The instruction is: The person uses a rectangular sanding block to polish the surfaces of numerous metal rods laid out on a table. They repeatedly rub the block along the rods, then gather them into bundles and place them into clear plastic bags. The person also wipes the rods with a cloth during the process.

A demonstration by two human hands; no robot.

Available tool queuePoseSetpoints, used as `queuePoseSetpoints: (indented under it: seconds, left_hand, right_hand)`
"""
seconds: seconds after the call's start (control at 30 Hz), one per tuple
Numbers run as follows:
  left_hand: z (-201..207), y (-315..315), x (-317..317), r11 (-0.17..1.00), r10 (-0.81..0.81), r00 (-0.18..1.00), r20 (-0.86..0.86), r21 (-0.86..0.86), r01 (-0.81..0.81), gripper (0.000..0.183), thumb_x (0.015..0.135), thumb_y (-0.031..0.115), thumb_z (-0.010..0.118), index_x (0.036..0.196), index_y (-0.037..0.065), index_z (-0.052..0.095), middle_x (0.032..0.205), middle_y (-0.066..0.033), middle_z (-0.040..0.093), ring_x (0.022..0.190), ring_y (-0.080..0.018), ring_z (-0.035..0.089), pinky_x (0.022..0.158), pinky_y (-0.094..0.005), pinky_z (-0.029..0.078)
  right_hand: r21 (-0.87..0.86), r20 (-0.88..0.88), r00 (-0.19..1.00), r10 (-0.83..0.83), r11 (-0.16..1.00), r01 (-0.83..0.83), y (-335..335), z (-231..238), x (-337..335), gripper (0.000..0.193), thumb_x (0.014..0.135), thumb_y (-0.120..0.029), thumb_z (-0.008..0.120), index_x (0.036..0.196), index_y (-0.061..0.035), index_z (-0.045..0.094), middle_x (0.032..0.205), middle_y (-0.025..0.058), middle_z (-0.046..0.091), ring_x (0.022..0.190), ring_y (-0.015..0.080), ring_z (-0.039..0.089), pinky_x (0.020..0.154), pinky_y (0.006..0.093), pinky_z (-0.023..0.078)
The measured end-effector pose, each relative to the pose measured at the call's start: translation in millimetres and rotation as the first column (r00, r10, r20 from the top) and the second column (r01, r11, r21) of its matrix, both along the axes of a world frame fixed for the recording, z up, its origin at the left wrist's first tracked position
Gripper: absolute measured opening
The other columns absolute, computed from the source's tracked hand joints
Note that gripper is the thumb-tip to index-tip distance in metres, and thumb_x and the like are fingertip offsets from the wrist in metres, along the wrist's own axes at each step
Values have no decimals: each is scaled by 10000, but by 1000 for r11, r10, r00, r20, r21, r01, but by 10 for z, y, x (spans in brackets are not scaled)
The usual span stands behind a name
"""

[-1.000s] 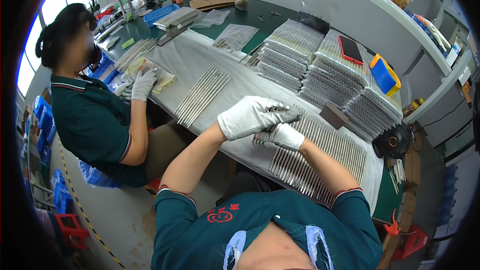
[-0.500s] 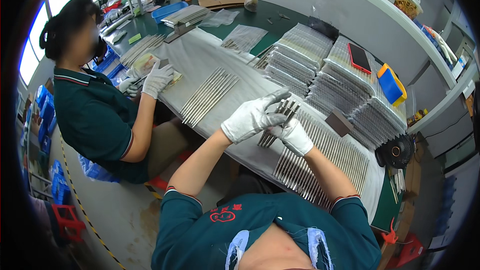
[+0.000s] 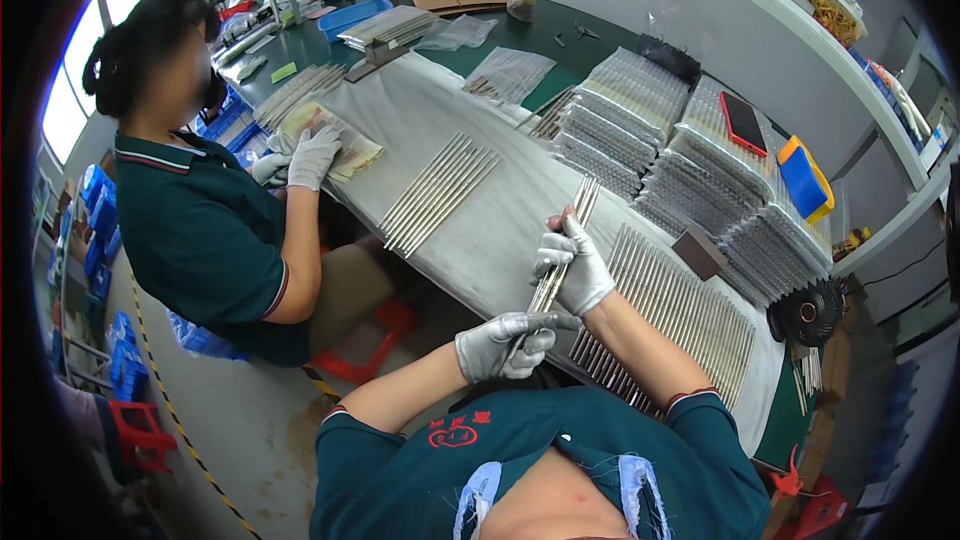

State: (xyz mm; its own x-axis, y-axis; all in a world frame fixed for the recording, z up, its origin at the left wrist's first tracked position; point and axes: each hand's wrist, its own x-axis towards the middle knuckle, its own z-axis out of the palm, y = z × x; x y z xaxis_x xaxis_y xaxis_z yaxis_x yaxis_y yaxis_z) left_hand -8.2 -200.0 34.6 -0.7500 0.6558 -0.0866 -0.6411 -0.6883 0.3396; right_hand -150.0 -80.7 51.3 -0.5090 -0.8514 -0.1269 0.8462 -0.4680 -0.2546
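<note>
A small bundle of slim, shiny metal rods (image 3: 587,199) slants between my two gloved hands above the front edge of the table. My right hand (image 3: 578,272), its bare thumb and fingertip poking out of the glove, is wrapped round the middle of the bundle. Lower down, the fingers of my left hand (image 3: 506,346) curl about the near end, with the index finger stretched across. Beside my right forearm a long row of similar rods (image 3: 680,325) lies on the white cloth (image 3: 470,250). Another group of rods (image 3: 440,194) rests further left.
Stacks of bubble-wrapped packs (image 3: 610,110) stand at the back, with a red phone (image 3: 743,124) and a blue-and-yellow tape roll (image 3: 806,180) on top. A brown block (image 3: 699,253) sits behind the rod row. At left, a co-worker's gloved hands (image 3: 315,156) handle a cloth. A black fan (image 3: 808,312) stands right.
The bundle has swung from pointing towards me to slanting lengthwise away. My left hand has dropped to its near end; my right hand now grips its middle. The co-worker's hands have shifted on the cloth.
</note>
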Motion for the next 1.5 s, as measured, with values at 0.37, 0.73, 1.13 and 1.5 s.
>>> queuePoseSetpoints:
  seconds: [0.37, 0.73, 1.13, 1.5]
  left_hand:
    - [491, -930, -319, 721, 311, 950, -30, -644, -256, 269, 1039, 303, 501, 1110, 55, 579, 569, 81, 318, 388, -10, 271, 312, -180, 223]
    - [61, -2423, -2472, 154, 381, 917, -122, -969, -193, 250, 980, 366, 611, 931, 122, 636, 568, 103, 416, 401, -14, 313, 345, -197, 205]
    - [-226, -2516, -4148, 325, 240, 960, -147, -919, -222, 272, 1009, 368, 531, 987, 116, 632, 547, 103, 402, 374, -33, 306, 334, -226, 223]
    - [-496, -3169, -5429, -820, -497, 797, -343, -115, -560, 350, 938, 273, 489, 1056, 32, 713, 1020, -187, 716, 946, -347, 692, 784, -427, 546]
  right_hand:
    - [543, -830, 248, 499, 626, 559, -15, -250, -372, 583, 943, -433, 618, 1382, -61, 523, 1195, 112, 687, 1143, 260, 641, 1001, 367, 481]
    - [403, -888, 119, 444, 628, 666, 206, -696, -456, 352, 945, -265, 630, 1228, -57, 656, 1120, 141, 701, 1067, 276, 661, 951, 347, 496]
    - [492, -865, 254, 432, 634, 597, 245, -552, -453, 322, 952, -192, 636, 1233, -34, 644, 1098, 111, 718, 1035, 230, 675, 945, 321, 500]
    - [410, -908, 162, 387, 737, 538, 182, -532, -444, 292, 953, -173, 628, 1221, -62, 652, 1068, 84, 719, 1009, 249, 665, 931, 338, 503]
